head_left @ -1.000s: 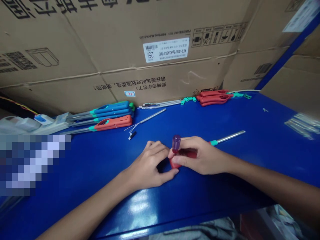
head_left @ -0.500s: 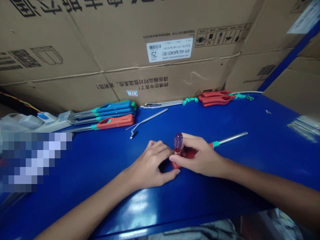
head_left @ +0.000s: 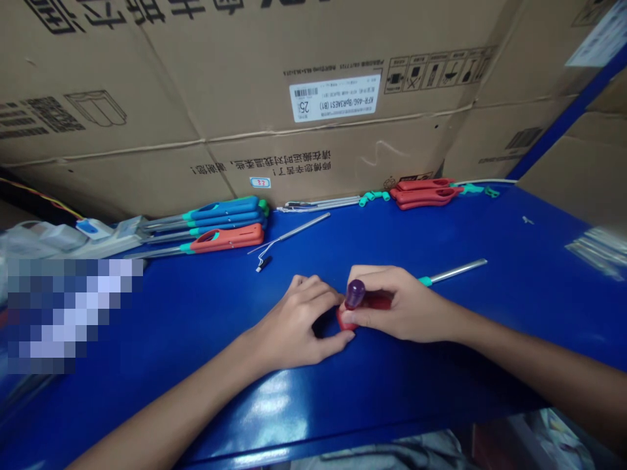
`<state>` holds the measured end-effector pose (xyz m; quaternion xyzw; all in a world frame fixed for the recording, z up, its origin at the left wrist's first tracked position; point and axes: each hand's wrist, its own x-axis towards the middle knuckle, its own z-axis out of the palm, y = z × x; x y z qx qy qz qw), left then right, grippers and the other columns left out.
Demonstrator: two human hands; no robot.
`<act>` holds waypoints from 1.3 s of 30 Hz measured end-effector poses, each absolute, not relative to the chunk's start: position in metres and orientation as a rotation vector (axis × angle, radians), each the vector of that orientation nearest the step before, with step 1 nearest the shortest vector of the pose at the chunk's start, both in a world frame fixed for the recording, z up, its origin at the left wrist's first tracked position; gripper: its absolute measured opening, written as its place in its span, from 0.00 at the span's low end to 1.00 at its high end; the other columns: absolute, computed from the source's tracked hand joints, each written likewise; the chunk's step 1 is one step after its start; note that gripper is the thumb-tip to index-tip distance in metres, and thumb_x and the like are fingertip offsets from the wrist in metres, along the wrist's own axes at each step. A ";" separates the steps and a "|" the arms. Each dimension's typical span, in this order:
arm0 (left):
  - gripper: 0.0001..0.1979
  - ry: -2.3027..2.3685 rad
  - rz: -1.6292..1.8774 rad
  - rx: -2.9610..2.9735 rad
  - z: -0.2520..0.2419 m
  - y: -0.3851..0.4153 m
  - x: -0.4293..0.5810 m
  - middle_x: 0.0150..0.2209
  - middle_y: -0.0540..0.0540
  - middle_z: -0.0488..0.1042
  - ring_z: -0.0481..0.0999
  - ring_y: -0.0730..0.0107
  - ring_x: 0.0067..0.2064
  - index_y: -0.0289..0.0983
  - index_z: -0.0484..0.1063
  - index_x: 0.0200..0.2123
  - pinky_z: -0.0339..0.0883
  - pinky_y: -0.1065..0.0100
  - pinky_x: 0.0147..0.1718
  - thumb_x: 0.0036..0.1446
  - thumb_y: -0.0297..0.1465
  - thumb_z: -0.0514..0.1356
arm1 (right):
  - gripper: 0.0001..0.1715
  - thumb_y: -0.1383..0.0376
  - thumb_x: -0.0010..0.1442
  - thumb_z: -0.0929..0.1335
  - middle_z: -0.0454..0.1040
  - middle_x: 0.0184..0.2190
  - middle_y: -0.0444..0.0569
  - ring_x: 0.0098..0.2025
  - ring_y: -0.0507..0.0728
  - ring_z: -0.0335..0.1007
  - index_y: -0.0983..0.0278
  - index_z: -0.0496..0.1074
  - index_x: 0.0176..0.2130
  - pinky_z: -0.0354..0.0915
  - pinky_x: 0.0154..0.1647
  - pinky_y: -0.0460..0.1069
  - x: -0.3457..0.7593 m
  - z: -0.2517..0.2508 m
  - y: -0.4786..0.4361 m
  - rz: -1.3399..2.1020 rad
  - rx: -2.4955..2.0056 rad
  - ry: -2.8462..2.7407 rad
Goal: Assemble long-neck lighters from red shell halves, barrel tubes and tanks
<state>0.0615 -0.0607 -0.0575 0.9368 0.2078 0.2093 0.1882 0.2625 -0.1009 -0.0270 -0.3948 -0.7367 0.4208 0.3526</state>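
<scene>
A red-handled lighter (head_left: 377, 302) with a teal collar and a long metal tube lies flat on the blue table (head_left: 196, 326). My left hand (head_left: 294, 326) is curled, its thumb and fingers pinching the handle's near end. My right hand (head_left: 396, 303) is closed around a small screwdriver with a purple handle (head_left: 354, 294), held upright and tipped toward me over the lighter's handle end. The screwdriver's tip is hidden by my fingers.
Blue and orange lighters (head_left: 220, 225) lie stacked at the back left, red ones (head_left: 424, 192) at the back right. A loose metal tube with wires (head_left: 289, 236) lies between. Cardboard boxes (head_left: 313, 98) wall the back. Clear bags (head_left: 600, 245) sit at the right.
The purple screwdriver handle has dropped lower and tilted toward me, and my right hand has closed down over the lighter. My left hand has stayed in place.
</scene>
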 end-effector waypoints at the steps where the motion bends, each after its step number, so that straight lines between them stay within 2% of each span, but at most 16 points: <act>1: 0.10 0.581 0.589 2.636 -0.057 -0.061 0.062 0.39 0.45 0.76 0.72 0.62 0.40 0.37 0.71 0.38 0.59 0.59 0.41 0.56 0.37 0.62 | 0.12 0.68 0.56 0.72 0.67 0.27 0.42 0.28 0.49 0.63 0.65 0.68 0.24 0.61 0.29 0.45 0.261 -0.028 -0.101 1.043 -1.041 -1.886; 3: 0.11 0.573 0.585 2.635 -0.056 -0.060 0.062 0.40 0.44 0.77 0.72 0.61 0.40 0.37 0.72 0.40 0.59 0.58 0.41 0.57 0.37 0.62 | 0.14 0.69 0.54 0.73 0.65 0.26 0.41 0.27 0.48 0.61 0.65 0.66 0.23 0.59 0.28 0.44 0.258 -0.031 -0.102 0.999 -1.074 -1.850; 5: 0.11 0.572 0.578 2.636 -0.056 -0.060 0.062 0.39 0.44 0.77 0.73 0.61 0.41 0.36 0.72 0.40 0.60 0.58 0.41 0.57 0.37 0.62 | 0.12 0.68 0.54 0.73 0.66 0.27 0.41 0.28 0.48 0.62 0.65 0.67 0.25 0.60 0.28 0.44 0.257 -0.033 -0.102 1.039 -1.085 -1.831; 9: 0.12 0.609 0.572 2.646 -0.056 -0.061 0.062 0.38 0.43 0.76 0.73 0.59 0.41 0.36 0.71 0.39 0.60 0.58 0.42 0.57 0.38 0.62 | 0.02 0.67 0.60 0.69 0.71 0.29 0.43 0.31 0.50 0.68 0.65 0.72 0.33 0.66 0.33 0.46 0.259 -0.032 -0.102 1.140 -1.024 -1.846; 11: 0.10 0.606 0.590 2.642 -0.056 -0.061 0.062 0.38 0.44 0.76 0.73 0.60 0.41 0.36 0.70 0.36 0.60 0.58 0.42 0.57 0.38 0.61 | 0.04 0.67 0.62 0.68 0.73 0.32 0.45 0.34 0.52 0.70 0.65 0.74 0.35 0.67 0.36 0.47 0.261 -0.029 -0.102 1.140 -0.986 -1.905; 13: 0.09 0.591 0.605 2.635 -0.056 -0.061 0.062 0.36 0.45 0.76 0.73 0.62 0.39 0.36 0.69 0.33 0.60 0.59 0.40 0.57 0.37 0.61 | 0.06 0.67 0.63 0.67 0.74 0.33 0.46 0.36 0.52 0.71 0.65 0.74 0.34 0.68 0.37 0.47 0.263 -0.028 -0.102 1.136 -0.965 -1.950; 15: 0.09 0.581 0.611 2.631 -0.056 -0.061 0.062 0.35 0.46 0.76 0.72 0.63 0.38 0.36 0.69 0.33 0.59 0.60 0.39 0.57 0.37 0.61 | 0.08 0.65 0.62 0.68 0.73 0.31 0.46 0.34 0.52 0.70 0.65 0.75 0.31 0.67 0.34 0.46 0.263 -0.029 -0.102 1.124 -0.973 -1.936; 18: 0.10 0.575 0.591 2.628 -0.056 -0.061 0.062 0.38 0.45 0.76 0.72 0.62 0.39 0.37 0.71 0.38 0.59 0.59 0.40 0.57 0.37 0.62 | 0.15 0.61 0.56 0.74 0.69 0.26 0.43 0.28 0.50 0.67 0.65 0.70 0.23 0.64 0.28 0.45 0.261 -0.032 -0.101 1.028 -1.015 -1.838; 20: 0.12 0.576 0.573 2.631 -0.056 -0.060 0.062 0.40 0.44 0.76 0.72 0.61 0.41 0.37 0.71 0.41 0.59 0.58 0.41 0.57 0.37 0.62 | 0.17 0.60 0.52 0.76 0.69 0.26 0.42 0.27 0.49 0.65 0.65 0.69 0.23 0.63 0.27 0.45 0.261 -0.033 -0.101 0.998 -1.043 -1.809; 25: 0.11 0.586 0.584 2.637 -0.057 -0.060 0.062 0.35 0.46 0.74 0.71 0.62 0.38 0.36 0.70 0.35 0.59 0.59 0.39 0.57 0.38 0.62 | 0.04 0.66 0.59 0.71 0.72 0.31 0.45 0.32 0.51 0.69 0.66 0.75 0.33 0.65 0.33 0.46 0.263 -0.026 -0.101 1.104 -0.974 -1.933; 30: 0.10 0.583 0.586 2.631 -0.057 -0.061 0.062 0.34 0.46 0.74 0.71 0.63 0.38 0.36 0.69 0.34 0.59 0.59 0.40 0.56 0.37 0.63 | 0.05 0.69 0.60 0.69 0.70 0.29 0.45 0.31 0.50 0.67 0.65 0.76 0.32 0.63 0.31 0.46 0.262 -0.027 -0.101 1.172 -0.967 -1.924; 35: 0.10 0.577 0.580 2.633 -0.055 -0.061 0.062 0.37 0.46 0.75 0.71 0.62 0.38 0.37 0.70 0.37 0.58 0.59 0.39 0.56 0.36 0.63 | 0.13 0.67 0.50 0.76 0.67 0.26 0.42 0.27 0.49 0.62 0.65 0.69 0.25 0.60 0.27 0.45 0.260 -0.034 -0.101 0.998 -1.035 -1.846; 39: 0.11 0.601 0.543 2.636 -0.054 -0.061 0.063 0.38 0.45 0.75 0.72 0.61 0.41 0.35 0.70 0.38 0.59 0.57 0.41 0.57 0.37 0.62 | 0.03 0.68 0.57 0.72 0.72 0.29 0.43 0.31 0.50 0.69 0.65 0.74 0.34 0.66 0.31 0.45 0.261 -0.034 -0.101 1.045 -1.023 -1.873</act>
